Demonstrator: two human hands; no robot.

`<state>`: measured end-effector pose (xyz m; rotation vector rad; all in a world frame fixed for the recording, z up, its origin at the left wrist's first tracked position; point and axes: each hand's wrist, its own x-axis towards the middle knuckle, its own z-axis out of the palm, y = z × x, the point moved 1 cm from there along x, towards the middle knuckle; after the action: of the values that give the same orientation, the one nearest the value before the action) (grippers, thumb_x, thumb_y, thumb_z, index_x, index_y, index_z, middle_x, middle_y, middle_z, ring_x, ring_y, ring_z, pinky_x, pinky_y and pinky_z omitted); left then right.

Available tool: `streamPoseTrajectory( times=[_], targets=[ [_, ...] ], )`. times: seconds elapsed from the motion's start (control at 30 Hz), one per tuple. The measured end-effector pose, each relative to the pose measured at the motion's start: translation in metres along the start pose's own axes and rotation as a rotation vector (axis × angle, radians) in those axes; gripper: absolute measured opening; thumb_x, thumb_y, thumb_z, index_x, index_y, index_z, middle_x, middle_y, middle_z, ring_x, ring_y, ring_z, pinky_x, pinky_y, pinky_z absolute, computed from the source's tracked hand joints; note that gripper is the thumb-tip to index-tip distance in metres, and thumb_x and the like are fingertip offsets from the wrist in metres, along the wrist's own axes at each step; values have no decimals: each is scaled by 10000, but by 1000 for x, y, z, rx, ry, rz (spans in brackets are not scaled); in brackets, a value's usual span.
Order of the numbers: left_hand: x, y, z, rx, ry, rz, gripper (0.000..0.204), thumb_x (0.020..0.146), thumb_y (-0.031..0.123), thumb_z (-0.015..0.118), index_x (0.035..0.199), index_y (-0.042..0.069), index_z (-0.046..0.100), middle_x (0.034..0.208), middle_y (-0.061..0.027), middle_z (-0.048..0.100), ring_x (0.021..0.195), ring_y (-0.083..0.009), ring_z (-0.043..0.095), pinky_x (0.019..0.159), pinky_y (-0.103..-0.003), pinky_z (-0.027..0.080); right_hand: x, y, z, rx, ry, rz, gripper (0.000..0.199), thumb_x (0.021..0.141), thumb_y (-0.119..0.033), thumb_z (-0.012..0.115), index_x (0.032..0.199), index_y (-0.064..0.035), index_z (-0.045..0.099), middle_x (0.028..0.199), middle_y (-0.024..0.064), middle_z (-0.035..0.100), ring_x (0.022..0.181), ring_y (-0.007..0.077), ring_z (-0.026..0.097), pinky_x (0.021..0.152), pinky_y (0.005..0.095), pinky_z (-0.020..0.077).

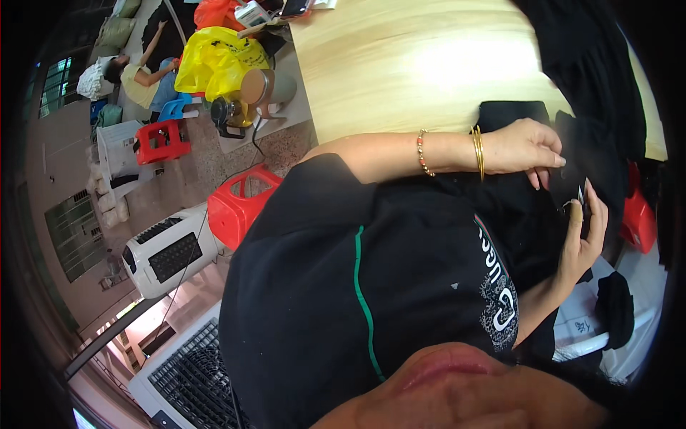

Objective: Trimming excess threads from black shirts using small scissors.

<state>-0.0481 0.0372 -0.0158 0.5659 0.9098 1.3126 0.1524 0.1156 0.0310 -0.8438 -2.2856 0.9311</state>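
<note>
Head view. A pale wooden table (400, 79) fills the upper middle, with a heap of dark fabric (597, 64) over its right side. At left are a yellow plastic bag (218, 61), a white appliance (171, 250) and, farther off, a seated person in a yellow top (145, 84). The wearer's black shirt (300, 286) blocks much of the lower middle.

The left hand (525, 146) reaches rightward, fingers bent, thumb and fingertips pinching the edge of a black cloth piece (572, 154), which lies between the hands. The right hand (586, 225) comes up from below, its thumb and fingers closed narrowly around a small shiny pointed tool (580, 194).

Count: two hands, one beaded bracelet (421, 150), two red stools (161, 141) at left, one yellow bag.
</note>
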Motion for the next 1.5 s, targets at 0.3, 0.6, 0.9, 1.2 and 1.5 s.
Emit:
streamPoseTrajectory(
  times=[0.3, 0.6, 0.9, 1.2, 1.5],
  targets=[
    [-17, 17, -13, 50, 46, -53, 201, 988, 183, 643, 1080, 5, 627, 938, -63, 671, 821, -166, 712, 720, -263, 590, 3, -4, 18, -27, 93, -163, 354, 828, -84, 775, 1177, -53, 727, 972, 102, 675, 879, 209, 662, 765, 291, 515],
    [-15, 14, -15, 55, -64, -21, 173, 1006, 205, 626, 1065, 44, 652, 912, -29, 694, 824, -137, 714, 746, -279, 594, -9, -6, 23, -143, 85, -150, 380, 805, -61, 786, 1182, -61, 732, 931, 82, 658, 798, 163, 636, 680, 265, 497],
    [-16, 13, -14, 81, -56, -9, 181, 1009, 204, 619, 1069, 41, 668, 946, -47, 716, 827, -137, 715, 749, -281, 593, -5, -7, 31, -220, 108, -228, 391, 787, -65, 799, 1174, -76, 740, 898, 71, 648, 744, 159, 618, 632, 268, 490],
    [-17, 15, -14, 87, -51, -32, 175, 1010, 206, 614, 1038, 45, 677, 924, -41, 717, 827, -132, 712, 755, -274, 582, 0, -17, 32, -110, 121, -200, 380, 786, -60, 799, 1161, -70, 744, 897, 66, 650, 737, 151, 615, 623, 266, 489],
    [-19, 18, -17, 173, -5, 6, 157, 1006, 181, 618, 1037, 35, 668, 945, -51, 712, 824, -142, 716, 736, -255, 564, 3, -26, 17, 20, 150, -96, 222, 845, -1, 754, 1065, 23, 732, 824, 42, 652, 689, 124, 592, 639, 244, 461]
  ],
)
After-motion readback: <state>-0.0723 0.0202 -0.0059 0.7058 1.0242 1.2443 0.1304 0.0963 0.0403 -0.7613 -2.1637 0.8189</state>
